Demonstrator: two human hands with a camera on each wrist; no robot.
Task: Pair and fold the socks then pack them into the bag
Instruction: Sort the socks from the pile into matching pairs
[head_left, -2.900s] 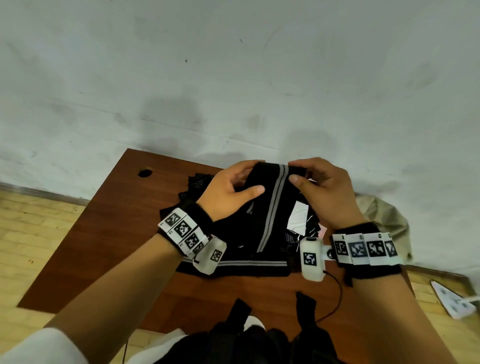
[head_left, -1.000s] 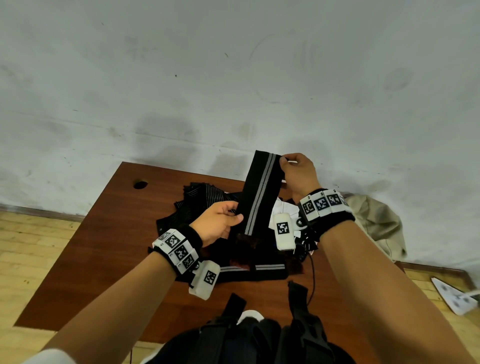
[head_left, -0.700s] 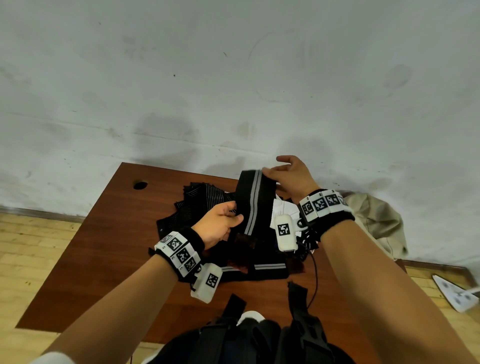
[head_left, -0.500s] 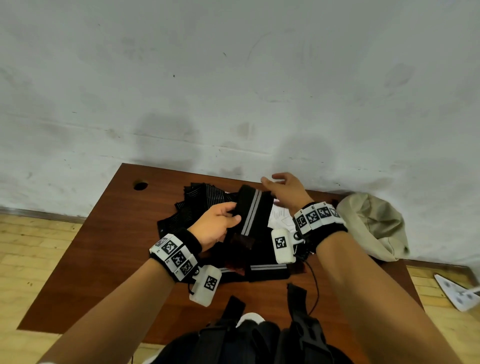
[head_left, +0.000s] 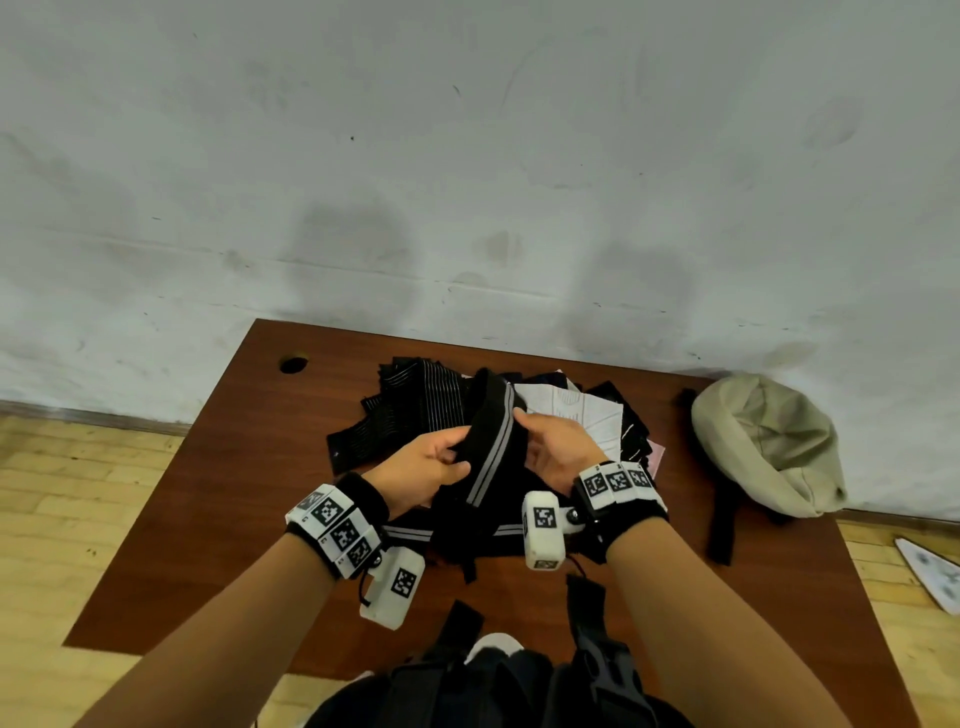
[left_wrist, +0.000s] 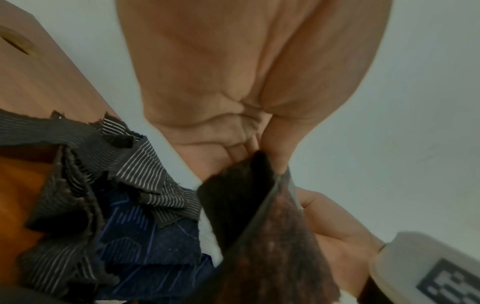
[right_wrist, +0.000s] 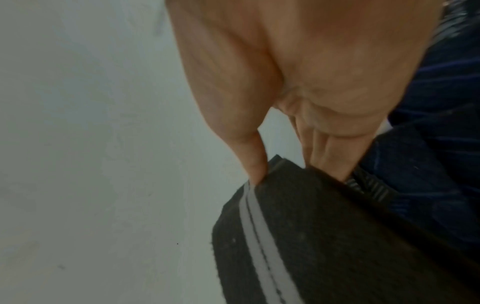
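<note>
Half a second back the right hand (head_left: 558, 451) hung spread above the pile; it has since dropped against the black sock with grey stripes (head_left: 491, 457), which is now doubled over instead of stretched upward. Both forearms reach in from the near edge of the wooden table (head_left: 218, 483), wrists close together, palms turned toward each other with the sock between them. In the head view the left hand (head_left: 423, 470) curls round the sock's left edge, thumb lying across the front of the fabric. From the right wrist camera the thumb (right_wrist: 253, 162) presses the fold by the stripes while the fingers (right_wrist: 330, 156) go behind it, so that hand pinches the sock too. Under the hands lies the heap of other socks (head_left: 415, 410), pinstriped black ones at the left, a white one (head_left: 582, 415) and dark blue ones. Over at the table's right end sits the beige bag (head_left: 763, 447), well apart from both hands, its black strap (head_left: 722, 525) trailing toward the near edge
</note>
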